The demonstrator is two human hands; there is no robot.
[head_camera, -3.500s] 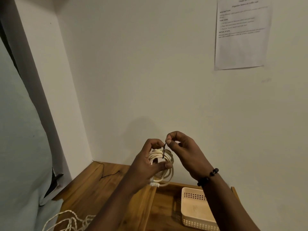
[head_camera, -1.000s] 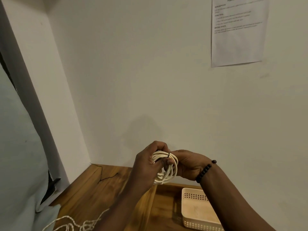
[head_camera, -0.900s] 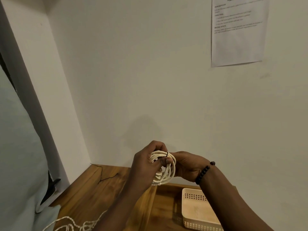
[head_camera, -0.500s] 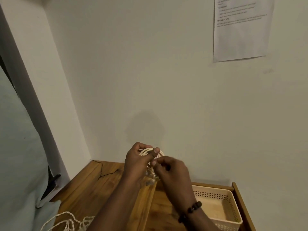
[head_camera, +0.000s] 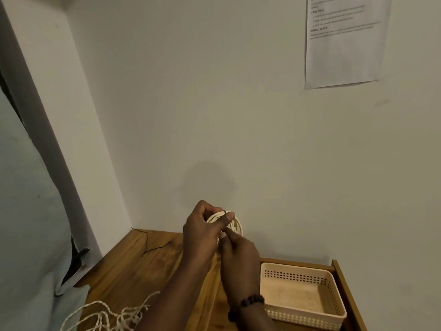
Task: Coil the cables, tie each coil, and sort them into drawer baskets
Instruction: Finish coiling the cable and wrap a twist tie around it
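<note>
A small coil of white cable [head_camera: 236,224] is held up in front of the wall, above the wooden top. My left hand [head_camera: 202,232] grips the coil, with the thumb pressed across its upper strands beside a thin dark tie [head_camera: 224,212]. My right hand [head_camera: 238,253] sits just below and in front, its fingertips pinching at the coil's lower part. A cream perforated basket [head_camera: 329,283] stands in the open drawer at the lower right, with nothing visible inside it. Loose white twisted cables [head_camera: 112,316] lie at the bottom left.
A thin black tie wire [head_camera: 152,244] lies on the wooden top [head_camera: 143,266] near the corner. The drawer's wooden side [head_camera: 343,283] runs along the right. A printed sheet [head_camera: 343,39] is taped to the wall. Pale fabric [head_camera: 26,211] fills the left edge.
My right hand has come from behind the coil, on its right, round to the front and below it. The view has tilted down and shows more of the basket.
</note>
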